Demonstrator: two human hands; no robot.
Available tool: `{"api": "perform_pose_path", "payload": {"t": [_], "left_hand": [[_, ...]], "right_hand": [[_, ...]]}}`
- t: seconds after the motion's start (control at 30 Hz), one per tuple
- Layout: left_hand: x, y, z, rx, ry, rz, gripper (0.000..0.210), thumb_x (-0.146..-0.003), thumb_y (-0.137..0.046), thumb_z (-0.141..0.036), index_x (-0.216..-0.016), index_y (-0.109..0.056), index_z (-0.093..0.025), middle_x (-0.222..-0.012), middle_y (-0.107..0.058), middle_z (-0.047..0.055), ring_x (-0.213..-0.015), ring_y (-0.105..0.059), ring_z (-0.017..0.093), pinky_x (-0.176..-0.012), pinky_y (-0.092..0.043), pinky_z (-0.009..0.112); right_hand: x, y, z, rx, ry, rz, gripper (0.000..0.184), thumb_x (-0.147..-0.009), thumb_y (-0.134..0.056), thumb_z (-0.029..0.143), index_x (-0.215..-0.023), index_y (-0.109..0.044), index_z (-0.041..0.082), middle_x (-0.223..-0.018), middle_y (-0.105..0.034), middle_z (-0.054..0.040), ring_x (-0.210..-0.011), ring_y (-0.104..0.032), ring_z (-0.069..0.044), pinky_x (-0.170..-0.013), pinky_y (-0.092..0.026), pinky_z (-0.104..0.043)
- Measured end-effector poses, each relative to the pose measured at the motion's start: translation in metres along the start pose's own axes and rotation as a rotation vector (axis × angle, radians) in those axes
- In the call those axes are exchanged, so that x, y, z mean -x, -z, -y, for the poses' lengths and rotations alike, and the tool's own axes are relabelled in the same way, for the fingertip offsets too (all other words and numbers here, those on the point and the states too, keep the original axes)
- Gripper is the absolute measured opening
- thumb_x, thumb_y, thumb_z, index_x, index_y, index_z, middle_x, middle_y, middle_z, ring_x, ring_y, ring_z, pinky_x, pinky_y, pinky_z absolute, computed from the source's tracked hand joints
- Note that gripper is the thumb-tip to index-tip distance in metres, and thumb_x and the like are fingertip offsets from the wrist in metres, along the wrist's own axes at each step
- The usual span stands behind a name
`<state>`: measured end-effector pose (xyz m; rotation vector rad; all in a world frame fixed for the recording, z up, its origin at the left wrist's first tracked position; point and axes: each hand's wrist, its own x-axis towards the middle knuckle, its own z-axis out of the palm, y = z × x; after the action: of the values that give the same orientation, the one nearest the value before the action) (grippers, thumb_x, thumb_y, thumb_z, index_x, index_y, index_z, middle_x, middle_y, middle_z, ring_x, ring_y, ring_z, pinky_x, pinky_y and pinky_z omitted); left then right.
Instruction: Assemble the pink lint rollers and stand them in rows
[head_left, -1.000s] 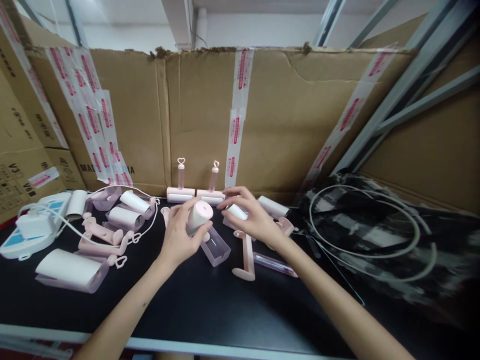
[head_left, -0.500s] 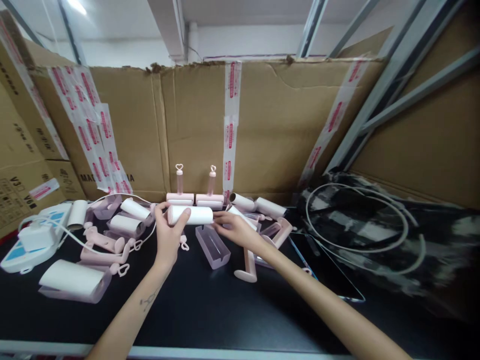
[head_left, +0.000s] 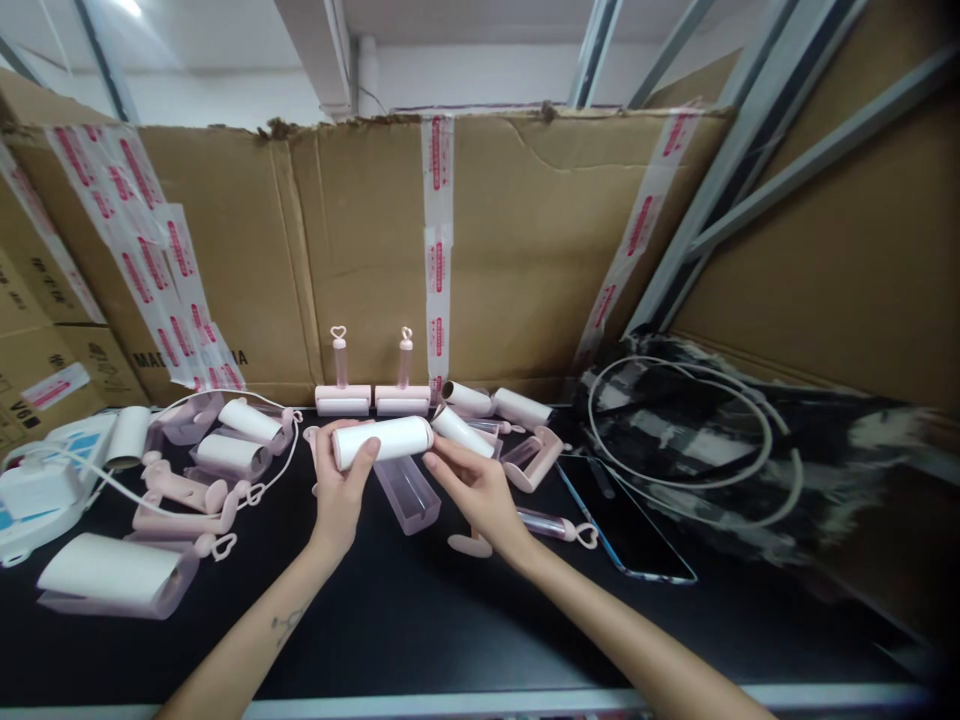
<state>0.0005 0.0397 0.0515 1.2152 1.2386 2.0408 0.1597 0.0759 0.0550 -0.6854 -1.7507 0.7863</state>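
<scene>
White roll (head_left: pixel 384 441) is gripped by L hand (head_left: pixel 339 492); other end's touched by R hand (head_left: pixel 480 490), firm grip there can't be told; purple tray (head_left: pixel 421 514) seen just below.

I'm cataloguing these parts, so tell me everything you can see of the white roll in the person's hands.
The white roll is a smooth, plain cylinder that looks like paper, with pinkish edging at its ends. It is held crosswise above the lilac tray, its right end slightly higher. The left hand grips its left end, thumb across the front; the right hand has its fingertips at the other end, seemingly touching it.
</scene>
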Motion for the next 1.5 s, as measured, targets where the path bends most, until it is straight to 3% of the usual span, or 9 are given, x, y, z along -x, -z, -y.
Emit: {"api": "perform_pose_path", "payload": {"t": [0.27,0.43,0.57,0.67,0.8,0.9,1.03,1.23,1.5], "left_hand": [[0.013,-0.007,0.000,0.111,0.076,0.105,0.032,-0.076,-0.063,-0.037,-0.100,-0.046,-0.024,-0.109,-0.056,0.004,-0.093,-0.056,0.017,-0.075,-0.047,0.026],[0.005,0.002,-0.008,0.122,0.217,0.341,0.041,-0.069,-0.071,-0.032,-0.101,-0.046,-0.022,-0.092,-0.055,0.000,-0.077,-0.056,0.013,-0.062,-0.045,0.020],[-0.001,0.007,-0.018,0.183,0.444,0.672,0.069,-0.064,-0.075,-0.020,-0.119,-0.034,-0.029,-0.095,-0.057,0.001,-0.076,-0.060,0.016,-0.061,-0.050,0.025],[0.000,0.006,-0.023,0.336,0.567,0.746,0.082,-0.066,-0.070,-0.018,-0.129,-0.022,-0.038,-0.097,-0.057,0.000,-0.071,-0.063,0.017,-0.061,-0.054,0.033],[-0.002,0.003,-0.025,0.499,0.620,0.563,0.053,-0.074,-0.061,-0.028,-0.118,-0.033,-0.031,-0.091,-0.059,0.000,-0.062,-0.064,0.016,-0.056,-0.056,0.034],[-0.007,0.001,-0.026,0.453,0.579,0.320,0.037,-0.078,-0.059,-0.040,-0.105,-0.036,-0.027,-0.084,-0.060,-0.001,-0.056,-0.063,0.014,-0.053,-0.056,0.033],[-0.012,0.001,-0.024,0.443,0.503,0.151,0.037,-0.077,-0.060,-0.044,-0.100,-0.037,-0.025,-0.078,-0.060,-0.003,-0.052,-0.062,0.012,-0.050,-0.056,0.031],[-0.009,-0.001,-0.023,0.396,0.428,0.028,0.036,-0.079,-0.056,-0.050,-0.095,-0.036,-0.025,-0.078,-0.060,-0.004,-0.051,-0.061,0.010,-0.047,-0.054,0.025],[0.000,-0.006,-0.017,0.263,0.397,0.126,0.037,-0.080,-0.050,-0.055,-0.101,-0.036,-0.027,-0.075,-0.059,-0.004,-0.046,-0.059,0.011,-0.040,-0.050,0.023]], "right_hand": [[-0.002,0.011,0.008,0.215,0.192,-0.092,0.027,-0.078,-0.065,0.028,-0.104,-0.068,0.022,-0.103,-0.069,-0.0062,-0.095,-0.064,-0.024,-0.088,-0.050,-0.041],[-0.015,0.026,0.015,0.073,0.061,-0.103,0.028,-0.073,-0.069,0.033,-0.099,-0.068,0.020,-0.098,-0.068,-0.0061,-0.087,-0.064,-0.021,-0.084,-0.052,-0.037],[-0.022,0.050,0.027,0.007,-0.040,0.216,0.034,-0.079,-0.061,0.038,-0.107,-0.063,0.019,-0.106,-0.065,-0.0065,-0.095,-0.061,-0.020,-0.087,-0.049,-0.035],[-0.021,0.079,0.032,0.286,-0.109,0.566,0.033,-0.081,-0.057,0.038,-0.108,-0.062,0.021,-0.108,-0.064,-0.0059,-0.097,-0.059,-0.020,-0.087,-0.046,-0.033],[-0.012,0.099,0.012,0.854,-0.466,0.750,0.037,-0.064,-0.071,0.034,-0.096,-0.064,0.017,-0.091,-0.066,-0.0064,-0.082,-0.062,-0.023,-0.069,-0.046,-0.028],[-0.008,0.098,-0.007,0.978,-0.549,0.748,0.028,-0.056,-0.074,0.024,-0.079,-0.063,0.014,-0.075,-0.064,-0.0052,-0.068,-0.061,-0.023,-0.055,-0.041,-0.026],[-0.010,0.102,0.002,0.930,-0.391,0.739,0.009,-0.071,-0.062,0.023,-0.074,-0.056,0.018,-0.074,-0.061,-0.0033,-0.068,-0.057,-0.019,-0.057,-0.040,-0.026],[-0.011,0.084,0.037,0.571,-0.020,0.633,0.023,-0.084,-0.053,0.038,-0.099,-0.055,0.021,-0.080,-0.062,-0.0012,-0.068,-0.057,-0.017,-0.063,-0.044,-0.026],[-0.001,0.047,0.034,0.513,0.020,0.501,0.029,-0.085,-0.053,0.037,-0.109,-0.061,0.022,-0.093,-0.068,-0.0029,-0.073,-0.061,-0.018,-0.066,-0.046,-0.026]]}}
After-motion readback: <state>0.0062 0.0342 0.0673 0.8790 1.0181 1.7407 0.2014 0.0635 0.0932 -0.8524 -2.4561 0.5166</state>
